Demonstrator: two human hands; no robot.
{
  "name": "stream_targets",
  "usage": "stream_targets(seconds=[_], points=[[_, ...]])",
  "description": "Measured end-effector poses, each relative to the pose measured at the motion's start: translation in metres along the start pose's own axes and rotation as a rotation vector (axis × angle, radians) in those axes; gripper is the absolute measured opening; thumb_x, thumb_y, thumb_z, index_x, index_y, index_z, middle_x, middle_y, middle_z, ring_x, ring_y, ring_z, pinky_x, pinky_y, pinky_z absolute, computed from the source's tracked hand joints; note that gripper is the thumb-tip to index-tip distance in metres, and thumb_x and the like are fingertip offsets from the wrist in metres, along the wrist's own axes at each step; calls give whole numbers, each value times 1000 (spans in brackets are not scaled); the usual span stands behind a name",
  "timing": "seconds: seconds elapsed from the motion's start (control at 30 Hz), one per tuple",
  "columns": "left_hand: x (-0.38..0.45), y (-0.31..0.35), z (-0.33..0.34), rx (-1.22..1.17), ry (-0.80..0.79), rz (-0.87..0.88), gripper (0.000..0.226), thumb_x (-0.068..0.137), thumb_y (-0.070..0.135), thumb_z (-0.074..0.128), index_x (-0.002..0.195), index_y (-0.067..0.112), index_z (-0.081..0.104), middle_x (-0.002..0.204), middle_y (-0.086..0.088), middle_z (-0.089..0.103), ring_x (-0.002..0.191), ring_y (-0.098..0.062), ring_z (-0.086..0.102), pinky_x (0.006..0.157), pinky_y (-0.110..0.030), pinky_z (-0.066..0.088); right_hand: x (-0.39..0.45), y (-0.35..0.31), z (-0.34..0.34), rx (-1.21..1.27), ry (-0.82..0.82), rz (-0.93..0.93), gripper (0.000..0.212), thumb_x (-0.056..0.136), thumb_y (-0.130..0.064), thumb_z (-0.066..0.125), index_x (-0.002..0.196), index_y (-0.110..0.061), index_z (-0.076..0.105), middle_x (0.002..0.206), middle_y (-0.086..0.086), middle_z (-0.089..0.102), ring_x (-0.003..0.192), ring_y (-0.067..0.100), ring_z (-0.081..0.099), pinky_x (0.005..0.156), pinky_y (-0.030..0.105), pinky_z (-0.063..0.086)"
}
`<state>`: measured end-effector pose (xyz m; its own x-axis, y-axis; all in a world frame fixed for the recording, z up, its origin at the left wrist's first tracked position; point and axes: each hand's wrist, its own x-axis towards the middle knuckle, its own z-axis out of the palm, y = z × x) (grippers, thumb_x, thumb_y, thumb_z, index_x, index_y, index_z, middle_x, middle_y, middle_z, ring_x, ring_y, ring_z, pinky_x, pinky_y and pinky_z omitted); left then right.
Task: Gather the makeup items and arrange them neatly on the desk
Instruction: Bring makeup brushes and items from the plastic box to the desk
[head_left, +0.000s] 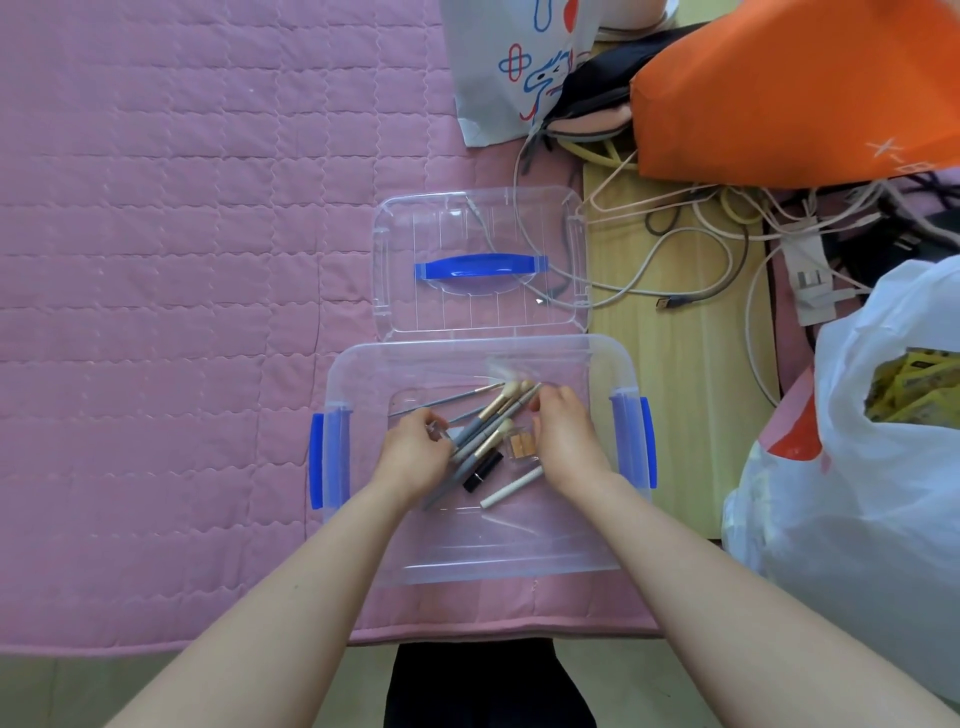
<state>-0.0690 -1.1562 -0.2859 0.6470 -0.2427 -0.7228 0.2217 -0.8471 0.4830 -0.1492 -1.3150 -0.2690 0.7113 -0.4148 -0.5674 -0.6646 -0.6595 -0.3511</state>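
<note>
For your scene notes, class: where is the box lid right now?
In the head view, the clear lid with its blue handle lies flat on the pink quilt, just beyond the open box.

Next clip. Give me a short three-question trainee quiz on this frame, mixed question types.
1. True or false: the clear lid with the blue handle is clipped onto the clear plastic storage box.
2. Which lies nearest the person inside the box: A) white stick B) small amber-filled clear case C) thin metal rod?
3. Fill in: the left hand touches the grey-handled ____.

Key: 1 false, it lies beyond the box. 2 A. 3 brushes; the right hand is beside them.
</note>
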Motion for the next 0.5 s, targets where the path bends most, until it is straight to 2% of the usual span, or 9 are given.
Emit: stream_targets(seconds=[0.07, 0.13, 0.2, 0.27, 0.33, 0.5], points=[[0, 0, 1, 5, 1, -4, 20, 84, 9, 52, 102, 14, 62, 90, -5, 62, 88, -27, 56, 72, -26, 41, 0, 1, 3, -35, -17, 9, 25, 96, -12, 48, 119, -3, 49, 121, 15, 48, 104, 31, 52, 85, 35, 43], [1, -2, 1, 15, 4, -17, 18, 84, 10, 53, 100, 13, 61, 92, -5, 62, 89, -27, 57, 73, -27, 42, -1, 0, 5, -84, -72, -4, 31, 95, -23, 53, 117, -3, 48, 121, 15, 46, 104, 33, 53, 84, 37, 42], [1, -4, 2, 16, 10, -37, 13, 84, 14, 55, 96, 13, 59, 89, -3, 61, 85, -25, 56, 70, -28, 44, -4, 0, 9, -160, -124, -29, 36, 93, -27, 57, 119, -5, 45, 122, 15, 44, 107, 33, 50, 83, 39, 43], [3, -7, 2, 21, 24, -58, 6, 83, 19, 57, 87, 15, 57, 82, -2, 59, 78, -23, 56, 63, -29, 44, -6, -1, 13, -258, -150, -59, 42, 90, -26, 60, 122, -7, 40, 123, 14, 42, 111, 33, 46, 81, 40, 45], [3, -9, 2, 44, 46, -65, 12, 84, 24, 60, 77, 18, 52, 77, 0, 58, 72, -20, 54, 55, -27, 38, -6, -2, 16, -308, -159, -71, 45, 89, -24, 61, 123, -8, 38, 124, 14, 40, 112, 34, 44, 78, 39, 45], [5, -9, 1, 94, 43, -62, 16, 84, 18, 58, 70, 19, 49, 73, 0, 57, 65, -15, 50, 50, -23, 33, -5, -3, 17, -161, -165, 35, 38, 88, -13, 58, 120, -8, 39, 122, 16, 37, 106, 36, 47, 81, 40, 45]])
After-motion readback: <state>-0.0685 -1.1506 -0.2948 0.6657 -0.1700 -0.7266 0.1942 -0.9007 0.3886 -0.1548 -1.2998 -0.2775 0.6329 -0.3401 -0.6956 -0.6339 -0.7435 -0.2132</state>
